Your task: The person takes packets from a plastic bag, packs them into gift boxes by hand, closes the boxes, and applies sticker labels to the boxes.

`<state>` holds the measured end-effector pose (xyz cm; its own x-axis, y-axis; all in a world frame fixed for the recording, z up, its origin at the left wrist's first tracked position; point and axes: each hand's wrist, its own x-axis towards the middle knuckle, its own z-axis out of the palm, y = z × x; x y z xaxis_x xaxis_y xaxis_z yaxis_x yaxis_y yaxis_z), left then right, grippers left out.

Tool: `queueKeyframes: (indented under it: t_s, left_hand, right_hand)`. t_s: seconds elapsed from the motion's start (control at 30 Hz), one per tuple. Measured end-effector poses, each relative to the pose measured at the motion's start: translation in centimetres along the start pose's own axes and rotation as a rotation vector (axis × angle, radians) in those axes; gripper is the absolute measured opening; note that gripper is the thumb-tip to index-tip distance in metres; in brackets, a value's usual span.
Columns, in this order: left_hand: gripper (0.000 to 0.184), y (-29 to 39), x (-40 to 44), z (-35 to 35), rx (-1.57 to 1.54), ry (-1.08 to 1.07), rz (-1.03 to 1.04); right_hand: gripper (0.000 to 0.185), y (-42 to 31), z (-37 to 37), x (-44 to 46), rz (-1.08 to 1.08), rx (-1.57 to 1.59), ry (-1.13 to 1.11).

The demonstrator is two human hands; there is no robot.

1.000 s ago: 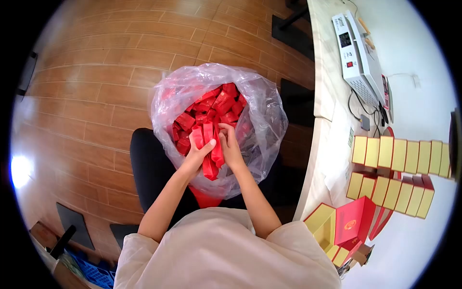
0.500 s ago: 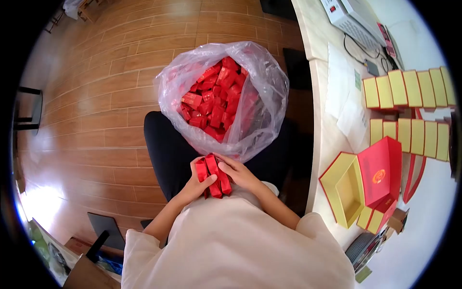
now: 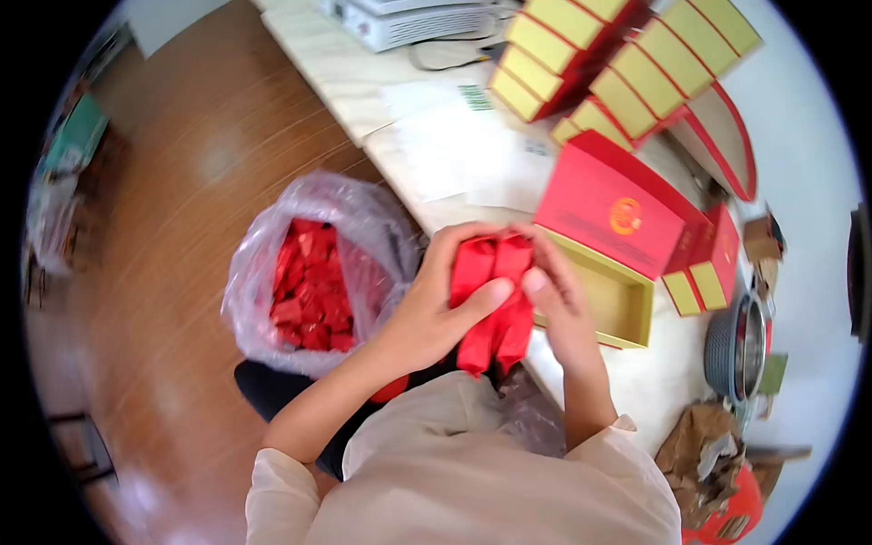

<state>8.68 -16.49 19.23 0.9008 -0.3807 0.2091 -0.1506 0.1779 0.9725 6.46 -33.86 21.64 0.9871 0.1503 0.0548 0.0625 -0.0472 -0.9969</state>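
Note:
Several shiny red packets (image 3: 495, 304) are bunched side by side between my hands, in front of my chest. My left hand (image 3: 440, 304) wraps their left side, its thumb lying across the front. On the right side my right hand (image 3: 563, 304) presses against them with curled fingers. Just beyond my right hand lies an open box (image 3: 622, 295) with a gold inside and a raised red lid (image 3: 613, 204). A clear plastic bag (image 3: 245, 282) at the left holds many loose red packets (image 3: 313, 291).
Rows of gold and red boxes (image 3: 645, 77) stand at the back of the table (image 3: 391, 168). White sheets (image 3: 450, 150) lie near a white machine (image 3: 427, 23). Round containers (image 3: 736, 350) and crumpled brown paper (image 3: 695, 454) are at the right.
The view has swung right toward the table. Both hands, still around the red packets, have moved from the bag to my lap and then up beside the open box.

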Motion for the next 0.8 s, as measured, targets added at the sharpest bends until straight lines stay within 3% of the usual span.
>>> queueKeyframes:
  t_s: [0.1, 0.2, 0.3, 0.37, 0.47, 0.53, 0.67, 0.8]
  left_hand:
    - [0.052, -0.1, 5.8, 4.4, 0.159, -0.101, 0.173]
    - [0.05, -1.4, 8.8, 7.4, 0.248, -0.148, 0.123]
    - [0.047, -5.3, 9.5, 8.4, 0.31, -0.077, 0.15]
    - [0.044, -6.7, 8.7, 7.6, 0.628, -0.059, 0.183]
    - [0.04, -6.7, 7.3, 7.3, 0.595, -0.1, 0.075]
    - [0.037, -6.2, 6.8, 7.2, 0.501, -0.118, 0.046]
    - [0.036, -6.0, 6.6, 7.2, 0.453, -0.1, 0.029]
    - [0.028, -6.2, 6.6, 6.9, 0.393, -0.053, 0.092]
  right_hand:
    - [0.043, -1.4, -4.3, -0.5, -0.029, -0.05, 0.33]
    - [0.042, -0.3, -6.8, -0.2, -0.025, -0.076, 0.517]
    - [0.041, 2.2, -8.3, -0.3, 0.053, -0.137, 0.496]
    - [0.041, 4.4, -8.3, -0.6, 0.095, -0.099, 0.457]
    - [0.042, 5.6, -8.1, -0.8, 0.23, 0.013, 0.459]
    - [0.041, 5.9, -8.3, -0.7, 0.113, -0.034, 0.409]
    - [0.04, 5.6, -8.2, -0.9, 0.195, -0.058, 0.398]
    - [0.039, 6.0, -8.0, -0.7, 0.083, -0.203, 0.368]
